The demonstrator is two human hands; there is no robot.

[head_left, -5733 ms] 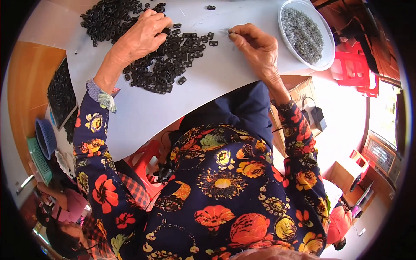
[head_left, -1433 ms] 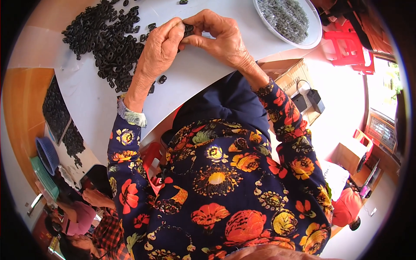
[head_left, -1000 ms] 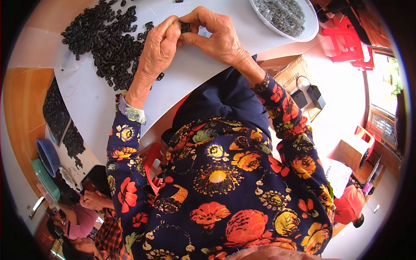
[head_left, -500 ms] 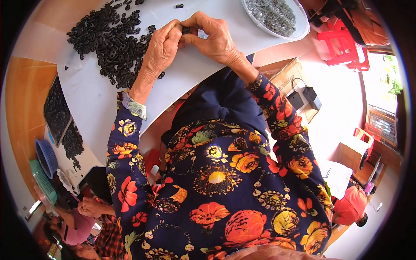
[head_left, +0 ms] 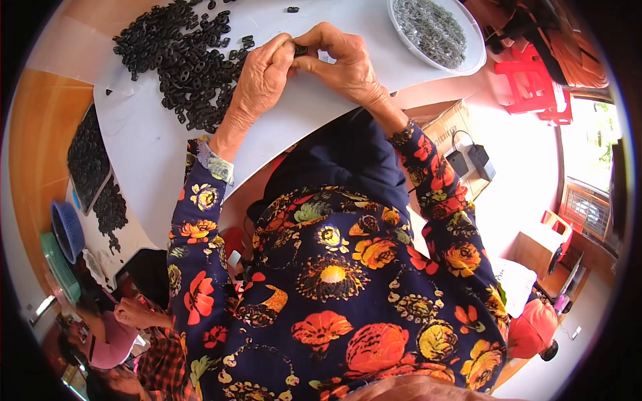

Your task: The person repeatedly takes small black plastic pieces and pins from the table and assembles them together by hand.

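My left hand and my right hand meet over the white table. Their fingertips pinch a small black plastic piece between them. Fingers cover most of the piece, so I cannot make out its full shape. Left of my left hand lies a large loose pile of black plastic pieces, several with holes through them. One single black piece sits apart, beyond my hands. To the right of my right hand stands a round whitish tub, filled with small, shiny, greyish parts too fine to name.
At the left are a dark tray heaped with black pieces, a blue basket and a green basket. Co-workers sit at lower left; another person in red is at lower right. A cardboard box and red stools stand on the right.
The whole view has shifted slightly, so table, pile and tub appear a little lower and to the right. Both hands stay together on the small black piece, fingers barely altered.
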